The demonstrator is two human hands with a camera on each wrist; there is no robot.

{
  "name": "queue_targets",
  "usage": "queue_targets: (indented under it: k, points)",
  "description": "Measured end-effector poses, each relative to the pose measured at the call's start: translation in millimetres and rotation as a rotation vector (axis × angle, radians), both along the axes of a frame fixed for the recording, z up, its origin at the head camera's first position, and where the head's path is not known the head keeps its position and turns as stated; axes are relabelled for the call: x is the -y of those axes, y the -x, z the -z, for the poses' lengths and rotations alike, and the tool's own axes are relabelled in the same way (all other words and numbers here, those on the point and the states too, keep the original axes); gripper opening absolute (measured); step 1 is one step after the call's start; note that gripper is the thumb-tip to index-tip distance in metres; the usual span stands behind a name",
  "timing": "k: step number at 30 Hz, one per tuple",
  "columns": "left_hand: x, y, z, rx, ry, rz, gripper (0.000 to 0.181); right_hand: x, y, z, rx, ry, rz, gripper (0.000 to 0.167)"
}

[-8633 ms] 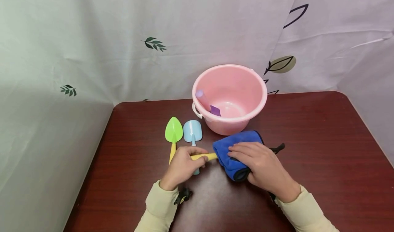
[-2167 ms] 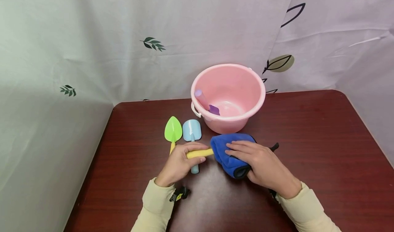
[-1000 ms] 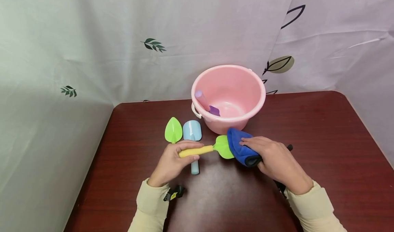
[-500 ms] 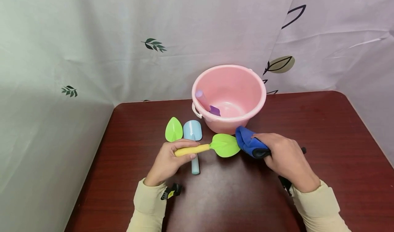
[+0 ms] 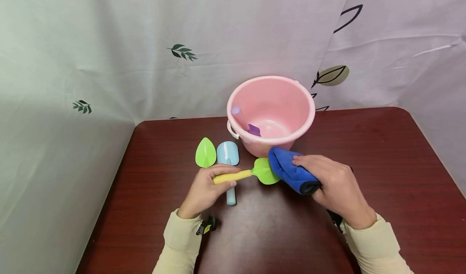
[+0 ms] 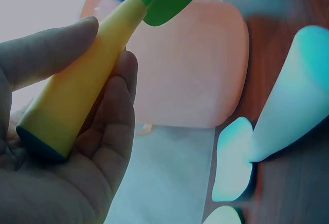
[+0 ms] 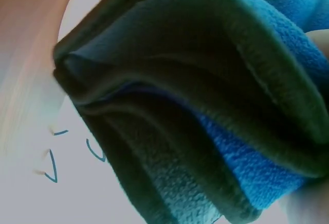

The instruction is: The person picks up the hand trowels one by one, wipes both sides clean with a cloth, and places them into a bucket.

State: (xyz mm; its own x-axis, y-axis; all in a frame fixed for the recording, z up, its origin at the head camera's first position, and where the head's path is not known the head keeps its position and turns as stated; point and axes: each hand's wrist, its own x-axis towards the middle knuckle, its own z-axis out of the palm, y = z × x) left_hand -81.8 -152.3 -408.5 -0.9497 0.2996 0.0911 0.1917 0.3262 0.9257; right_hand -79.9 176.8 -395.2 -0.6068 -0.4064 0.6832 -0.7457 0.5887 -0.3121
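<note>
My left hand grips the yellow handle of a toy shovel with a green, rounded blade. The blade points right, just in front of the pink bucket. A folded blue cloth with black edging is held in my right hand, and it covers the blade's far end. In the left wrist view the yellow handle lies between thumb and fingers. The right wrist view is mostly filled by the cloth, its dark edges in folds; little of the hand shows there.
The pink bucket stands at the back of the brown table, with a purple toy shovel inside. Left of it lie a green pointed trowel, its handle hidden by my left hand, and a light blue scoop. A patterned curtain hangs behind.
The cloth slid right off most of the green blade, baring it, then moved back left over its tip within the last half second. The left hand keeps its grip and shifted slightly.
</note>
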Motion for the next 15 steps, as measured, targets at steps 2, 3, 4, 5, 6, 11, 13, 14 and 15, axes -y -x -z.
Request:
queue_targets:
  k: [2,3,4,5,6,11,13,14,15]
  points:
    - [-2.9,-0.2,1.3,-0.004,0.011,0.005,0.032,2,-0.5,-0.3,-0.022,0.015,-0.032,0.041]
    - [-4.2,-0.4,1.6,-0.004,0.018,0.009,0.032,3,-0.8,-0.1,-0.03,0.019,-0.044,0.042]
    - [-5.5,-0.5,2.0,-0.001,0.025,0.011,0.032,4,-1.2,0.0,-0.039,0.018,-0.053,0.042]
    - [-6.9,-0.7,2.3,0.004,0.029,0.017,0.033,5,-1.7,0.0,-0.047,0.016,-0.062,0.041]
    - [-8.1,-0.9,2.6,0.011,0.033,0.022,0.033,7,-1.9,-0.1,-0.06,0.017,-0.072,0.041]
    - [-12.2,-2.9,1.5,0.032,0.053,0.036,0.032,14,-1.7,-1.6,-0.134,0.031,-0.142,0.039]
    - [-13.4,-3.7,0.9,0.03,0.061,0.037,0.032,16,-1.9,-2.3,-0.154,0.028,-0.167,0.037]
    - [-13.9,-4.2,0.2,0.028,0.066,0.035,0.032,17,-2.2,-2.3,-0.159,0.025,-0.179,0.036]
    - [-14.5,-4.6,-0.3,0.027,0.07,0.033,0.032,18,-2.8,-2.2,-0.16,0.021,-0.187,0.036]
